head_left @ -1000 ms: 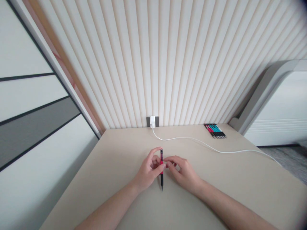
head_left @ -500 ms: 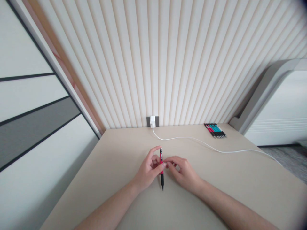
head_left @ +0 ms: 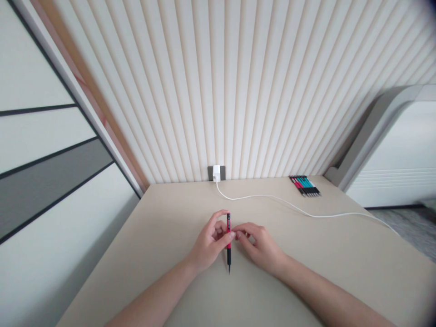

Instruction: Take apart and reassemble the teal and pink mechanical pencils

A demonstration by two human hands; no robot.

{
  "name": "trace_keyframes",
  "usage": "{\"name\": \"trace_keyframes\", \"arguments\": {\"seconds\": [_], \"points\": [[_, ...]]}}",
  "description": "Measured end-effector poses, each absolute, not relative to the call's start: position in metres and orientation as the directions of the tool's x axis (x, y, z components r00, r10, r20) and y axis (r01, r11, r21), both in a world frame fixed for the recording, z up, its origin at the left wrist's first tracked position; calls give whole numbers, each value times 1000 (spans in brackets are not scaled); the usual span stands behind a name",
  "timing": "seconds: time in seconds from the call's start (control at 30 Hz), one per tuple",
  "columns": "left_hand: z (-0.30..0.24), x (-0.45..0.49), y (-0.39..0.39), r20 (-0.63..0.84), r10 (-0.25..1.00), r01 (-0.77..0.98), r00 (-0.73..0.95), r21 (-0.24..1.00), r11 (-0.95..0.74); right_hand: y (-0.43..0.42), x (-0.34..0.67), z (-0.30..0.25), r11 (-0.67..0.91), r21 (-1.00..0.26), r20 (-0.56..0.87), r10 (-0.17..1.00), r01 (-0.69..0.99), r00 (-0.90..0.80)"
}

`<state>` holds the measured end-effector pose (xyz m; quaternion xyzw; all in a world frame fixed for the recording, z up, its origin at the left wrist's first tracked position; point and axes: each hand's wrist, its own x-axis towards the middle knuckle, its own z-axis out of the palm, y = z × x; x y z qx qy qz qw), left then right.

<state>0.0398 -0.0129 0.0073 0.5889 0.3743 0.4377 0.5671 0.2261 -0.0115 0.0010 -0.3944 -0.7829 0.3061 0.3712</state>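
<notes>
A red and black click pen [head_left: 229, 254] stands nearly upright in view over the table, its thin dark tip pointing down toward me. My left hand [head_left: 209, 243] grips it, with the thumb across the red barrel and the index fingertip on the top end. Close on the other side is my right hand [head_left: 260, 245], its fingers closed together and the fingertips beside the barrel and my left thumb. Whether those fingertips pinch anything is hidden.
Several pens with red, teal and black parts [head_left: 305, 186] lie side by side at the table's back right. A white charger [head_left: 216, 173] sits in a wall socket, its white cable [head_left: 272, 196] running right across the beige table [head_left: 163, 213]. A ribbed wall panel [head_left: 218, 91] rises behind.
The left index finger has pressed the pen's top button down, and a longer thin tip now sticks out below. The pen has tilted slightly. Both hands have barely moved.
</notes>
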Motion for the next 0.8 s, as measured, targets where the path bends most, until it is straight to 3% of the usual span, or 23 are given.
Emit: {"name": "trace_keyframes", "arguments": {"seconds": [0.2, 0.43, 0.8], "points": [[4, 40, -14, 88, 947, -106, 310, 993, -58, -12, 225, 1, 495, -783, 335, 845, 376, -416], [2, 42, -11, 125, 980, -178, 152, 979, -97, -14, 225, 4, 468, -796, 288, 851, 384, -440], [0, 41, -9, 118, 990, -149, 83, 983, -105, -11, 229, 8, 582, -655, 349, 798, 481, -491]]}}
